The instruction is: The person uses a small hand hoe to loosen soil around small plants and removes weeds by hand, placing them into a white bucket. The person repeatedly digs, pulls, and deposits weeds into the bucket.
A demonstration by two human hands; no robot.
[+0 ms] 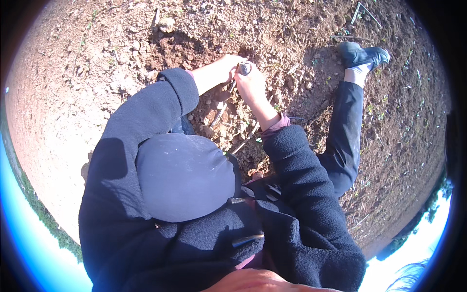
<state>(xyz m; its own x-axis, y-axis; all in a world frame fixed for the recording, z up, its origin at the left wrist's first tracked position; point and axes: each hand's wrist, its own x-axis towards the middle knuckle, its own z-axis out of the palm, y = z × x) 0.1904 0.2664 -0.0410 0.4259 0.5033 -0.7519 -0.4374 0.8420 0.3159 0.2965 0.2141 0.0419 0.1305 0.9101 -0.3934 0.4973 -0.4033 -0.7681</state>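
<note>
My two hands meet at the upper middle of the head view, low over loose brown soil. My right hand (251, 82) is closed around the rounded dark end of what looks like a tool handle (244, 68). Against it, from the other side, rests my left hand (231, 65); its fingers are partly hidden, so I cannot tell whether it grips the same thing. The far part of the held thing is hidden. Darker, freshly broken soil (178, 49) lies just beyond my left forearm.
My bent knee (186, 177) stands below my hands. My other leg stretches to the right, ending in a dark shoe (365, 54). Dry stalks (248, 137) lie on the soil between my arms. A pale clod (166, 25) sits at the upper left.
</note>
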